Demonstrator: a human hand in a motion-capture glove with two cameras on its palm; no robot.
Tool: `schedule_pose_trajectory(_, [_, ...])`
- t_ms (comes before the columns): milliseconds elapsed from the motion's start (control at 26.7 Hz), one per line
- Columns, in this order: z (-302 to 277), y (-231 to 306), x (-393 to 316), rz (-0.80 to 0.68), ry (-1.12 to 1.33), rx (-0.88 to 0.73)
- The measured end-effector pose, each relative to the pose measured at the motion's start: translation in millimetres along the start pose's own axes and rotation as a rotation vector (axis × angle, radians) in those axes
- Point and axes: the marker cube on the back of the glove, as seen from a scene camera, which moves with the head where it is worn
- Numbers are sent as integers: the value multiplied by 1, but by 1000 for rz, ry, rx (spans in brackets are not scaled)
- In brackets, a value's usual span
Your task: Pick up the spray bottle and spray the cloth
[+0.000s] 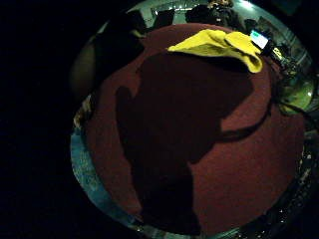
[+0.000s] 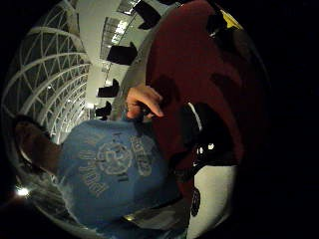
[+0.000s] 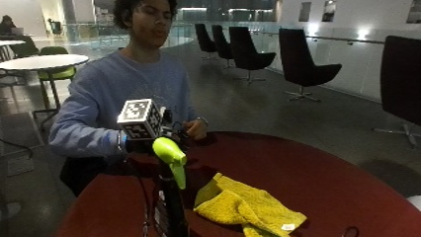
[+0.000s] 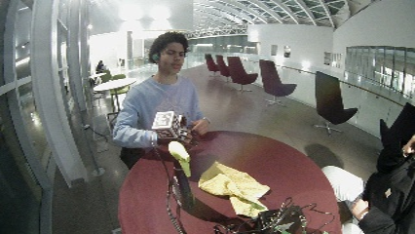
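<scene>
On the dark red round table [image 3: 315,173], a crumpled yellow cloth [image 3: 246,205] lies just beside the dark spray bottle [image 3: 170,197] with its lime-green head, and the person behind wears a light blue sweatshirt [image 3: 125,94].

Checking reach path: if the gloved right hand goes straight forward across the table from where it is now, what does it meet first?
Likely the spray bottle, standing just ahead of the right hand; the yellow cloth lies beside it. Depth is unclear.

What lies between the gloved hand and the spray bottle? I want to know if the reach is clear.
Only bare red tabletop shows between the right hand and the spray bottle in the outside view.
</scene>
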Motion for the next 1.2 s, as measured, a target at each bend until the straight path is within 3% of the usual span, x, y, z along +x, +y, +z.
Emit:
schedule_pose_trajectory(225, [-46,-3,43,42,-86,108])
schedule_pose_trajectory(450, [-80,15,65,36,-395,339])
schedule_pose_trajectory(675, [-96,44,88,130,-640,517])
schedule_pose_trajectory(1200, [-124,-2,163,410,-441,680])
